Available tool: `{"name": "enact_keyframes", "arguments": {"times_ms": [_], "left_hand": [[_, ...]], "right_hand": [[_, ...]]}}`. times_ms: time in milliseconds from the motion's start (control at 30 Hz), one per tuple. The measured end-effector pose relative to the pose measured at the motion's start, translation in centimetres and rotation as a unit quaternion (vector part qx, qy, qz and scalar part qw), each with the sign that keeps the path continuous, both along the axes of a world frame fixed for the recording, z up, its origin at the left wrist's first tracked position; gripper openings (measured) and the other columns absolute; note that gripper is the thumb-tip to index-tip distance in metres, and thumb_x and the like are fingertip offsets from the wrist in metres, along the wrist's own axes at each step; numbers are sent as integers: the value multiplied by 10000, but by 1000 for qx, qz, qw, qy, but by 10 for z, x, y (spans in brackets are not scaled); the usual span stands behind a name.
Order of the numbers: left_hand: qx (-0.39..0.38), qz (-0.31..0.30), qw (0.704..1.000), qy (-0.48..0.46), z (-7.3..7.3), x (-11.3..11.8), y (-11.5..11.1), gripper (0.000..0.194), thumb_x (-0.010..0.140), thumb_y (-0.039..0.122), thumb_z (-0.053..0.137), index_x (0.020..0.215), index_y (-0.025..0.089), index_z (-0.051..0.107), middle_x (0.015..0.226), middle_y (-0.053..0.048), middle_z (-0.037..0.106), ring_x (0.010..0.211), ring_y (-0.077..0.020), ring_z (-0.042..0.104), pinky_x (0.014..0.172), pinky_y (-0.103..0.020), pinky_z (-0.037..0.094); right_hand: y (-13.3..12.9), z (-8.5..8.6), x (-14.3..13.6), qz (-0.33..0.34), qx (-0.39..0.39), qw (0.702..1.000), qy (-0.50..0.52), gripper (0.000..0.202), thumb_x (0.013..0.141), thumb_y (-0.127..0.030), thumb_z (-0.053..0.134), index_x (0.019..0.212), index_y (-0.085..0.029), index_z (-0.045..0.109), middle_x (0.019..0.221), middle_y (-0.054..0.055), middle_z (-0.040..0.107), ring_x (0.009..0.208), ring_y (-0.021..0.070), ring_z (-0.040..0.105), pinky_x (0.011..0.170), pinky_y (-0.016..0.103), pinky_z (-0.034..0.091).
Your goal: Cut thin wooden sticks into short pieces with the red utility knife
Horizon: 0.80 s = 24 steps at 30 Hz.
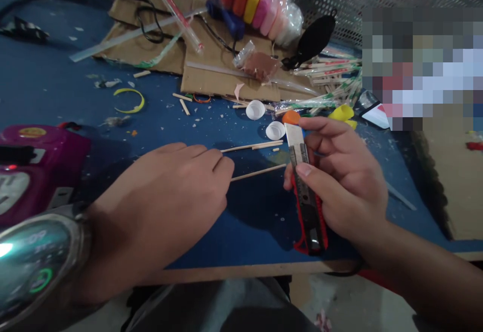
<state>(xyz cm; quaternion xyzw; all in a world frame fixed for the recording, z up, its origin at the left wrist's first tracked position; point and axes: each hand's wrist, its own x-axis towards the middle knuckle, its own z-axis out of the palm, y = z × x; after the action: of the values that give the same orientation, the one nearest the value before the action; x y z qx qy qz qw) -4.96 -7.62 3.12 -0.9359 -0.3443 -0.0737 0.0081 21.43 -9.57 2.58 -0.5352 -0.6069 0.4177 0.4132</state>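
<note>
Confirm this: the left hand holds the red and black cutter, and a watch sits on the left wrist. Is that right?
Not quite: in the head view, the right hand holds the cutter; the watch does sit on the left wrist.

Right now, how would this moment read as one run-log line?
left hand: thin stick protruding, grip hidden | right hand: holding utility knife, blade exposed | blue table: purple device at left

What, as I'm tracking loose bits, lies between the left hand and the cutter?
Between the left hand and cutter, the head view shows thin sticks and a stub.
</note>
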Motion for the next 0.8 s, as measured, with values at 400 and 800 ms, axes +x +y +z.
{"name": "enact_keyframes", "arguments": {"times_ms": [400,800], "left_hand": [[-372,118,889,-240,6,12,-5,249,1138,371,480,976,263,635,811,21,708,679,-171,614,621,-325,416],[-553,155,685,-448,-4,17,-14,411,1208,593,471,1038,243,607,796,47,548,658,-97,509,590,-173,520]], "right_hand": [[-13,-3,3,73,70,974,202,340,1030,-185,773,1320,-341,690,879,-16,683,628,177,707,488,295,500],[-10,-7,8,199,74,968,132,385,1026,-90,712,1325,-330,676,1055,21,623,819,186,691,680,347,551]]}}
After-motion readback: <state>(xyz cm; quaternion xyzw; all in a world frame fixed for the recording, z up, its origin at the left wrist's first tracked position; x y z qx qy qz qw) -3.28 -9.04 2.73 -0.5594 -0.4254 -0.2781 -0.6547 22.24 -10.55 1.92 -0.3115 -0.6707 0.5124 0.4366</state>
